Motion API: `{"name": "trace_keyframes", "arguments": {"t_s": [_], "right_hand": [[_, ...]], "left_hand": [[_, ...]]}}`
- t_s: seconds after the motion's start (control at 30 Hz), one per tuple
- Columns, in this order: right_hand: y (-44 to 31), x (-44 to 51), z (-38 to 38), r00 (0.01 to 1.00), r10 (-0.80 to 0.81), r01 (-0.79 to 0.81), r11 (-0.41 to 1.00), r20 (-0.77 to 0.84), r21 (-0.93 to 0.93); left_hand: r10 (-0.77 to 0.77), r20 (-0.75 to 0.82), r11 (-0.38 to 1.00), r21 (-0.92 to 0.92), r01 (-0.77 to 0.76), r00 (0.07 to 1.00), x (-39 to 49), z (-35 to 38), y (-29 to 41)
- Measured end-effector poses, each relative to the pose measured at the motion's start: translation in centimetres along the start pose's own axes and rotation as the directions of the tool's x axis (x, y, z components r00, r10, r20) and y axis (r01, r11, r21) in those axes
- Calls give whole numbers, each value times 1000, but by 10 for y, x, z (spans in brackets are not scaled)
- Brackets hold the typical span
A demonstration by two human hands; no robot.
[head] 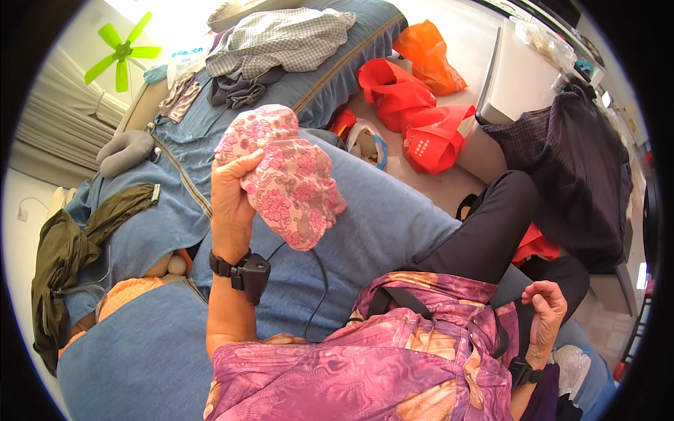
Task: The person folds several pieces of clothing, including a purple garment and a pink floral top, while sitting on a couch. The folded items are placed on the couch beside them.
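Observation:
My left hand (234,197) is raised above the blue sofa cover and grips a folded pink floral cloth item (289,184) by its left side, thumb on top. The cloth has gathered edges; whether it is one piece or more, I cannot tell. My right hand (546,308) is held beside my lap, over the dark trousers, with its fingers loosely curled and nothing seen in it. Both wrists wear black straps with devices. A thin black cable (322,284) runs over the blue cover below the floral cloth.
A grey checked garment (284,39) and dark clothing lie on the sofa's far part. A grey neck pillow (126,152) and an olive garment (68,252) lie left. Red bags (395,92) and an orange bag (429,58) are on the floor. A dark garment (563,168) hangs over furniture at right.

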State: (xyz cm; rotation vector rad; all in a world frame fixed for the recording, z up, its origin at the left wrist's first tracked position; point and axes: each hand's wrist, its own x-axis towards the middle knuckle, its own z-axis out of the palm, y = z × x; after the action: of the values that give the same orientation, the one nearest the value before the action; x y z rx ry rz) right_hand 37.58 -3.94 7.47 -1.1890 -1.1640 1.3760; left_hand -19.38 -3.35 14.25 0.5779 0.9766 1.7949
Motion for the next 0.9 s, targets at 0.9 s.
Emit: {"name": "trace_keyframes", "arguments": {"t_s": [0.9], "right_hand": [[18,-34,-59,987,49,-51,999,-152,-9]], "left_hand": [[-87,-439,980,125,157,894,72,-188,-60]]}}
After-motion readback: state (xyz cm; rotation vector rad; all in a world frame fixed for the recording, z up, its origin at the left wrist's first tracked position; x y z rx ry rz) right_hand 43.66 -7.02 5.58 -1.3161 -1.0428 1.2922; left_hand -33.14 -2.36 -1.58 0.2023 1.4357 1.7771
